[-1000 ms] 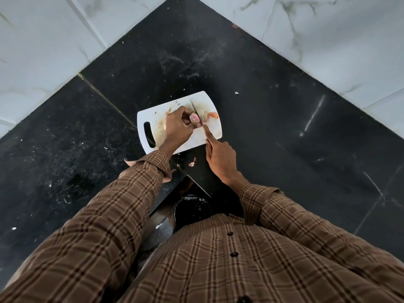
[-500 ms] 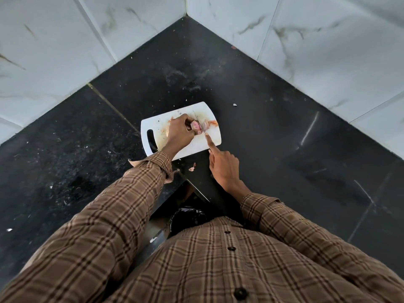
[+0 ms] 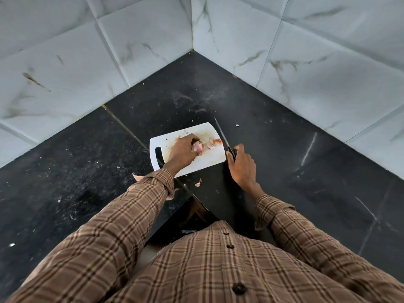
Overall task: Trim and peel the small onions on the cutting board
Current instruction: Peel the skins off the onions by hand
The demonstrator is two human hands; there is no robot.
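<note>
Cutting board point(image 3: 209, 159): white plastic, rounded corners, slot handle at its 9 o'clock end; lying flat on black stone table point(image 3: 284, 171) in a corner of pale marbled wall tiles point(image 3: 328, 68). Surface stained with pinkish-orange smears.

Small onion point(image 3: 197, 146): pink-purple, near board centre, pinned under the fingertips of left hand point(image 3: 182, 150). Fingers curled closed over it from 9 o'clock side; part of the bulb showing at 3 o'clock of the fingers.

Onion pieces and peel point(image 3: 213, 143): pale and orange scraps just beside the held bulb, toward 3 o'clock, on the board near its right edge.

Knife point(image 3: 223, 136): thin dark blade, off the board's right edge, tip aimed toward 11 o'clock, clear of the onion. Handle clamped in right hand point(image 3: 241, 166), fingers wrapped shut around it.

Peel scrap point(image 3: 198, 183): single pinkish fragment on the table at 6 o'clock of the board, apart from it.

Sleeves point(image 3: 122, 217): brown plaid, buttoned shirt front at bottom of view.

Hands: apart, left on board, right beside board at 3 o'clock.
</note>
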